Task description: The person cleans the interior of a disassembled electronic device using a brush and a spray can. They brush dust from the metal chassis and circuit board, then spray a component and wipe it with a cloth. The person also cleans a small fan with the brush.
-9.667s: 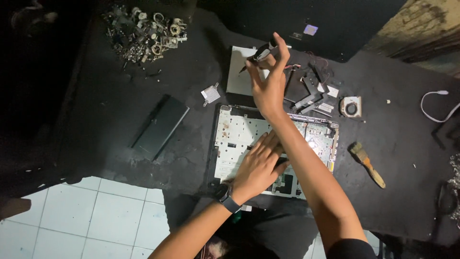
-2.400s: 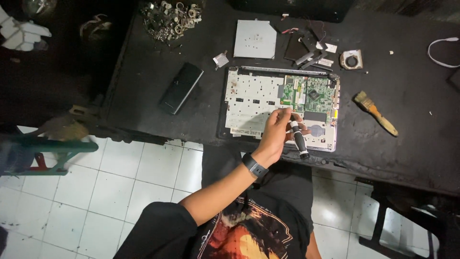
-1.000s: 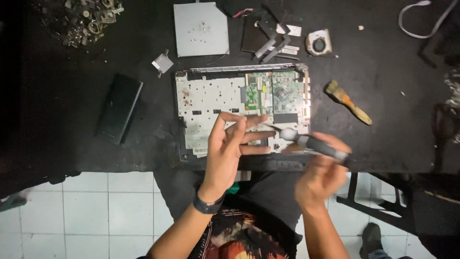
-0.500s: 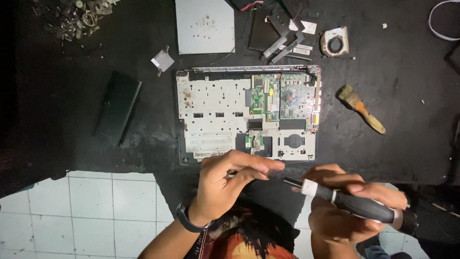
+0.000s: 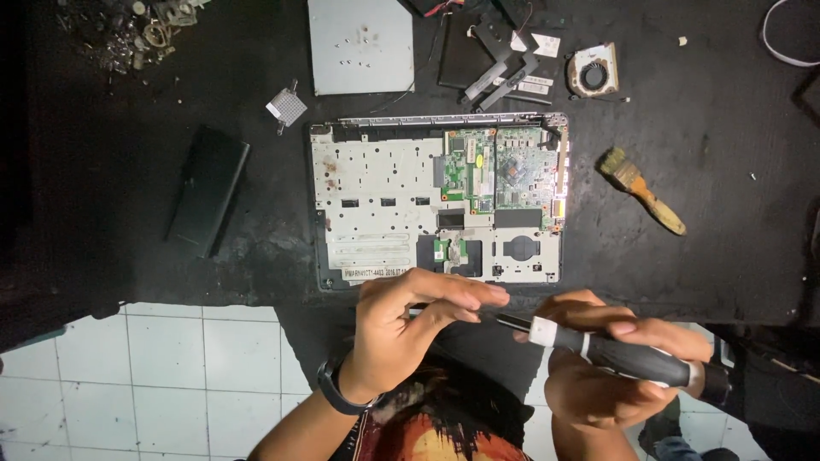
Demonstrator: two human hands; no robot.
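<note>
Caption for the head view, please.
Right hand holds a screwdriver, left hand pinching at its tip, before an opened laptop chassis.

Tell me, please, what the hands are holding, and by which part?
The right hand grips a screwdriver by its black handle; the left hand pinches at its tip end.

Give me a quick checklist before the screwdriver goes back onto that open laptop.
1. Right hand grips screwdriver handle: ok.
2. Left hand fingers pinch at the shaft tip: ok.
3. Bit seated in the shaft: cannot tell, fingers hide it.
4. Laptop chassis flat on the black table, green circuit board exposed: ok.
5. Brush and fan lie apart from the chassis: ok.
</note>
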